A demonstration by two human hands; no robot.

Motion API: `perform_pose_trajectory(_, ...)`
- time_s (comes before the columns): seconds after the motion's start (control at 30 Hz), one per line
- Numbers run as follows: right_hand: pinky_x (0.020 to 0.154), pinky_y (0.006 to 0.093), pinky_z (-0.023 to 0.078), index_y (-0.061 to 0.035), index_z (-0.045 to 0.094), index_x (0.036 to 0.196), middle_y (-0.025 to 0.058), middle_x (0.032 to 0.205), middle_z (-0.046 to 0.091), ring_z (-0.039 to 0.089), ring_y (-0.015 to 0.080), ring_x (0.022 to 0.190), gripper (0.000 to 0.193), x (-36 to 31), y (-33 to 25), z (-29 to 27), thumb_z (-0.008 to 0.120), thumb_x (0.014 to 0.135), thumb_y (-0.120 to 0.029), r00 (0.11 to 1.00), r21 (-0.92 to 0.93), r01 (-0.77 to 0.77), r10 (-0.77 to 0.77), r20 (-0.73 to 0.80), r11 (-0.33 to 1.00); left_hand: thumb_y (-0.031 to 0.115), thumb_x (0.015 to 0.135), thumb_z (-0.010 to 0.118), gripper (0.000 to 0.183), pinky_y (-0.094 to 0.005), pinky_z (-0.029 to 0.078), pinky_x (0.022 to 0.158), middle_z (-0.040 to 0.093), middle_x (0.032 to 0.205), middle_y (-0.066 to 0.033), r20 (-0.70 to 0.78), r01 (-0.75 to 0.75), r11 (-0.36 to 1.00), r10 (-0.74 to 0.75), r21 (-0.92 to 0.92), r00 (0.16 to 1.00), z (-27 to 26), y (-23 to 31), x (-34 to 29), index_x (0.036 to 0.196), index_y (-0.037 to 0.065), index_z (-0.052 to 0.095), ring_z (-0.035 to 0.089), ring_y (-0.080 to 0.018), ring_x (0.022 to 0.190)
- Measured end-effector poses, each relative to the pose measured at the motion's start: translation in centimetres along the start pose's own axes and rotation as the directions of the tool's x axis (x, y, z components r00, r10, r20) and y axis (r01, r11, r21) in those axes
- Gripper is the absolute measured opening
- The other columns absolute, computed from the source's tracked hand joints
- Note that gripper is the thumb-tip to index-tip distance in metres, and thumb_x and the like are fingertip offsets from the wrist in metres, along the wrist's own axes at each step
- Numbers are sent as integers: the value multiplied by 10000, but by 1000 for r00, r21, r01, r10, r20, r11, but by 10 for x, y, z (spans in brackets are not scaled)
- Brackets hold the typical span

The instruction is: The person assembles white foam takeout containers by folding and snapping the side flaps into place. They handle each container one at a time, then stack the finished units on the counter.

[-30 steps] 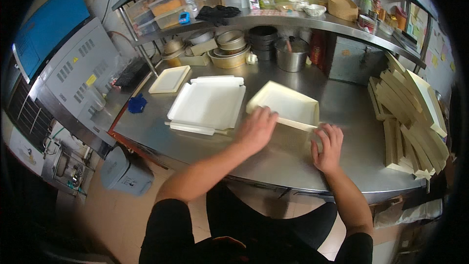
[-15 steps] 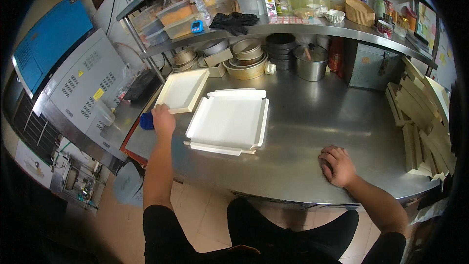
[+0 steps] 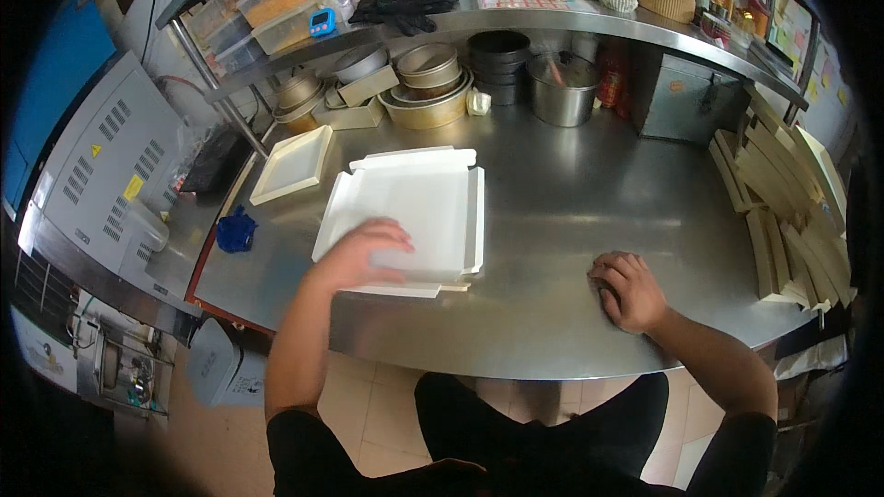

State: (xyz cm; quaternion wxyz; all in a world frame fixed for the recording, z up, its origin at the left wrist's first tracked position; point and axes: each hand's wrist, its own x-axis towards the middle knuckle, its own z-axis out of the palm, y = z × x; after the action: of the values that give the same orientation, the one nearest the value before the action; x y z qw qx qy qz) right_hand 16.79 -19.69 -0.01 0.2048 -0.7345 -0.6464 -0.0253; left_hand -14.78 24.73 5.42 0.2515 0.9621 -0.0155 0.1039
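Observation:
A white cardboard box blank (image 3: 414, 207) lies on the steel worktable with its side flaps partly raised. My left hand (image 3: 364, 253) is over its near left part, fingers spread and slightly blurred, holding nothing. Whether it touches the card I cannot tell. Farther left on the table lies a folded shallow white box tray (image 3: 293, 164), apart from that hand. My right hand (image 3: 631, 293) rests on the bare steel at the right, its fingers loosely bent and the thumb apart, with no object visible in it.
A blue crumpled cloth (image 3: 236, 230) lies at the table's left. Round cake tins (image 3: 425, 110) and a lidded steel pot (image 3: 564, 92) stand at the back under a shelf (image 3: 516, 21). A grey metal box (image 3: 691, 99) and stacked cream cardboard pieces (image 3: 783, 184) are at the right.
My left hand has let go of the folded box tray and moved right, over the box blank. The tray now lies farther back. My right hand stays on the table; the view has shifted.

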Motion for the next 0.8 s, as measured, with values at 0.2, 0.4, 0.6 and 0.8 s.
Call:
perform_pose_trajectory(0.2,1128,505,456,-84,699,1308,156,1411,652,599,372,1315,400,-1,-4,-1,700,909,-115,999,-42,-6,4,-43,999,228,797,977,282,-389,547,1028,783,1168,-46,92,197,975,-206,99,974,11,36,-10,1052,144,889,676,-254,1183)
perform_pose_trajectory(0.4,1125,470,472,-99,724,1294,110,1398,675,604,331,1306,362,-3,-5,1,697,936,-150,998,-28,-46,45,-49,999,237,944,884,244,-369,570,899,808,1081,-106,161,292,951,-274,-99,948,5,18,-15,1113,65,855,732,-247,997)
perform_pose_trajectory(0.6,1161,488,465,-97,640,1408,166,1464,618,578,366,1358,460,-8,-8,1,714,965,-197,985,57,-121,127,-114,991,257,1084,678,242,-451,594,891,797,1038,-204,-406,369,928,-318,51,857,28,72,28,1172,52,771,763,-376,972)
perform_pose_trajectory(0.8,1202,580,429,-90,611,1393,159,1419,625,586,376,1369,496,-29,-10,-15,747,922,-168,859,-97,68,-107,-500,993,180,1059,657,166,-541,593,885,783,1095,-218,-281,106,994,-92,32,955,176,205,154,1196,87,664,738,-468,1052)
